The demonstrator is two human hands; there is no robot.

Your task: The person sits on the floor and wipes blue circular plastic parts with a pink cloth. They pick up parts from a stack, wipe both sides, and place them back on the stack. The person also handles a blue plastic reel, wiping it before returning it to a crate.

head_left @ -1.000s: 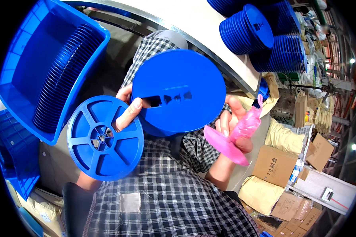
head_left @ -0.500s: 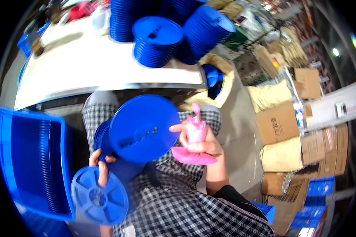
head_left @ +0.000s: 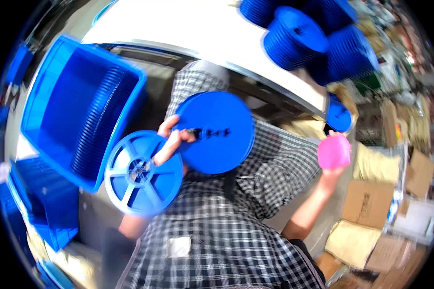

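My left hand (head_left: 168, 140) grips a blue spoked reel disc (head_left: 125, 189) at its hub and upper edge. Its fingertips also reach over the edge of a solid round blue disc (head_left: 216, 153) on my lap, which bears dark marks across its face. Out to the right, my right hand (head_left: 333, 167) is closed around a pink tool (head_left: 333, 150). The tool's broad, flat pink face now shows, and its wrapped handle is hidden behind it.
On my left stands a blue bin (head_left: 43, 108) holding a row of discs (head_left: 99, 115). Another blue bin (head_left: 58, 212) sits below it. Stacks of blue discs (head_left: 294, 41) stand on the white table (head_left: 188, 24) ahead. Cardboard boxes (head_left: 366, 202) lie to the right.
My view has swung left, bringing more of the bins in. My right hand has moved away from the solid disc to the right, and the pink tool has tipped to show its flat face.
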